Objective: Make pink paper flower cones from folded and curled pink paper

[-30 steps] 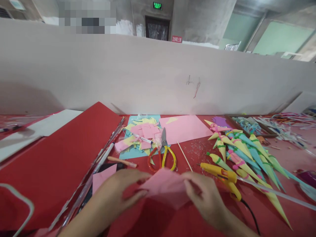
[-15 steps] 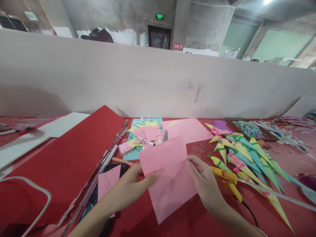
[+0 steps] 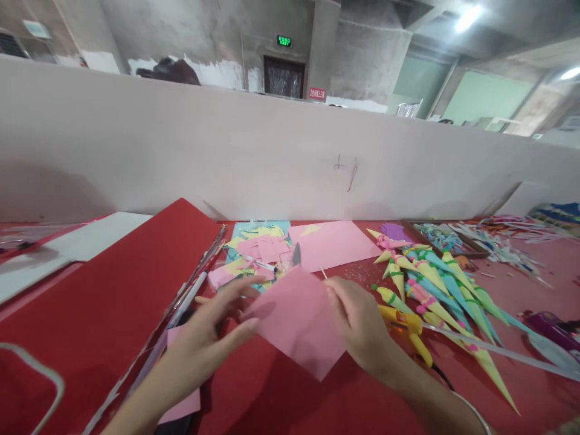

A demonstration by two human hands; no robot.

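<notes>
A pink paper square (image 3: 301, 323) is turned corner-up above the red table. At its right edge my right hand (image 3: 362, 320) is closed, pinching a thin white stick (image 3: 323, 273) that sticks up past the fingertips; the paper's right side lies against or behind these fingers. My left hand (image 3: 217, 332) is beside the paper's left corner with thumb and fingers apart, holding nothing. Under my left forearm, another pink sheet (image 3: 183, 411) lies over a dark object.
A yellow glue gun (image 3: 408, 326) and several pastel paper cones (image 3: 435, 284) lie at the right. Behind the hands are pink paper scraps (image 3: 267, 248), a scissor blade and a larger pink sheet (image 3: 338, 244). A red board (image 3: 118, 290) fills the left; a white partition (image 3: 254, 151) stands behind.
Two pink layers were in my hands; now one square shows, turned corner-up. My left hand has let go and opened, moving left. A white stick now shows at my right fingertips.
</notes>
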